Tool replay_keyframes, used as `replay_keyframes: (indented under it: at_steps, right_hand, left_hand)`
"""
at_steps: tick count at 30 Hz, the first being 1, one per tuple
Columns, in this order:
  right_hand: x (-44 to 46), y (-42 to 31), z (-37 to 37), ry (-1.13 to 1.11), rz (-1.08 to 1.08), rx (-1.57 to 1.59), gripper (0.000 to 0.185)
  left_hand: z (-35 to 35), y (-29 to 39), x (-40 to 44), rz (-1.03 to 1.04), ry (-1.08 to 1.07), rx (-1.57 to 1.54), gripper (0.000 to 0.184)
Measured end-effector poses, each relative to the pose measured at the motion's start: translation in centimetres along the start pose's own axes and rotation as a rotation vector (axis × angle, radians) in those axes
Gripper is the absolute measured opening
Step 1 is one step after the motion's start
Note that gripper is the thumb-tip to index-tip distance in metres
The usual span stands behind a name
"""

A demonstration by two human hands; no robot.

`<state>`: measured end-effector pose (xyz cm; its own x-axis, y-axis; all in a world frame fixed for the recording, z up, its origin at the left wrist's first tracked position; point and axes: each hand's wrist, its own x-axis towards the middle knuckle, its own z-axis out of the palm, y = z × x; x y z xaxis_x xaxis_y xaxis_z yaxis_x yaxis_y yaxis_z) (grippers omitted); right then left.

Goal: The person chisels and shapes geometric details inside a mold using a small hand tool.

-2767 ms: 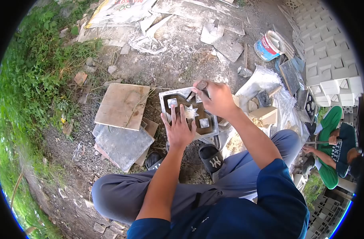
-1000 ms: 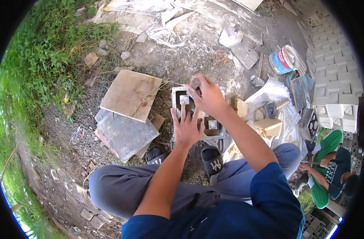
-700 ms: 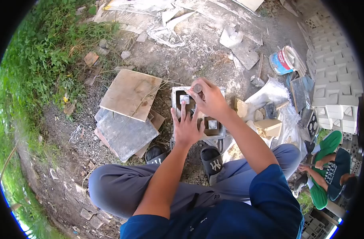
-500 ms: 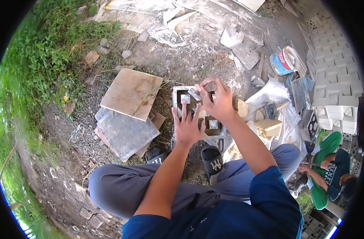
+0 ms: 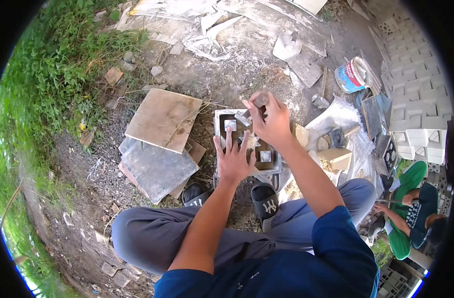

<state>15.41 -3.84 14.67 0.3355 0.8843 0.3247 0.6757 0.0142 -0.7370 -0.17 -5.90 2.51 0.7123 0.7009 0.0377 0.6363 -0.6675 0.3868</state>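
Observation:
A square metal mould [image 5: 218, 124] with a pale rim lies on the ground before my feet. Inside it stand a whitish square block [image 5: 230, 125], another square block [image 5: 265, 156] and a star-shaped piece in the middle, partly covered by my fingers. My left hand [image 5: 233, 161] is spread over the mould's near left part, one fingertip at the first square block. My right hand [image 5: 274, 121] is closed around a brown rod [image 5: 260, 101], seen nearly end-on above the mould's far right side. The rod's lower end is hidden by the hand.
Stacked boards [image 5: 162, 119] lie left of the mould. To the right, a white sack [image 5: 338, 116] bears yellowish blocks and stones. A paint bucket [image 5: 353, 75] stands farther off, near stacked grey blocks [image 5: 415, 94]. Another person [image 5: 415, 213] sits at far right.
My right hand and the rod have shifted slightly up and left over the mould, uncovering more of the star-shaped piece. My left hand stays nearly in place.

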Motion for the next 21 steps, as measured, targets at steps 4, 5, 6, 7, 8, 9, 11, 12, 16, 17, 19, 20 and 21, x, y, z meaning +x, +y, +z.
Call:
replay_keyframes:
  at_steps: [4, 5, 6, 7, 8, 9, 11, 12, 16, 17, 19, 20, 21]
  right_hand:
    - [-0.2, 1.2, 0.4, 0.011, -0.058, 0.002, 0.02]
    - [0.2, 1.0, -0.3, 0.012, -0.046, -0.023, 0.02]
    - [0.5, 0.2, -0.9, 0.014, -0.031, -0.045, 0.02]
    - [0.1, -0.7, -1.2, 0.084, -0.055, -0.065, 0.021]
    - [-0.2, -0.6, -0.8, 0.075, -0.061, -0.06, 0.021]
    - [-1.0, 0.0, -0.2, 0.076, 0.01, -0.072, 0.019]
    - [-1.3, 2.8, 1.6, 0.021, -0.03, -0.115, 0.017]
    - [-0.9, 2.5, 1.3, 0.03, -0.029, -0.121, 0.017]
    - [-0.4, -0.7, 0.4, 0.089, -0.035, -0.057, 0.019]
    - [-1.1, -0.1, 1.2, 0.152, 0.005, -0.03, 0.018]
    - [-1.5, 1.2, 2.4, 0.147, -0.007, -0.073, 0.02]
    - [-1.1, 2.0, 2.2, 0.153, -0.007, -0.077, 0.02]
    - [-0.4, 1.4, 1.6, 0.126, 0.015, -0.063, 0.021]
  left_hand:
    - [0.4, 0.3, -0.1, 0.02, 0.001, 0.043, 0.07]
    - [0.6, 0.3, -0.1, 0.025, 0.022, 0.046, 0.07]
    - [0.3, 0.2, -0.1, 0.028, 0.041, 0.052, 0.069]
    - [0.0, 0.1, -0.1, 0.004, -0.031, -0.002, 0.068]
    - [-0.2, 0.0, 0.1, -0.007, -0.028, -0.001, 0.068]
    - [-0.3, 0.1, -0.1, -0.008, -0.031, 0.002, 0.067]
    - [0.3, 0.1, -0.3, 0.028, 0.03, 0.025, 0.063]
    - [0.4, 0.4, -0.2, 0.039, 0.032, 0.023, 0.063]
    - [0.1, -0.1, 0.1, 0.014, 0.011, 0.007, 0.058]
    - [0.0, -0.1, 0.0, 0.021, -0.006, 0.003, 0.056]
    - [0.3, 0.0, -0.2, 0.066, 0.063, 0.024, 0.049]
    - [0.6, 0.1, -0.2, 0.072, 0.065, 0.023, 0.049]
    - [0.5, 0.2, -0.2, 0.072, 0.078, 0.013, 0.048]
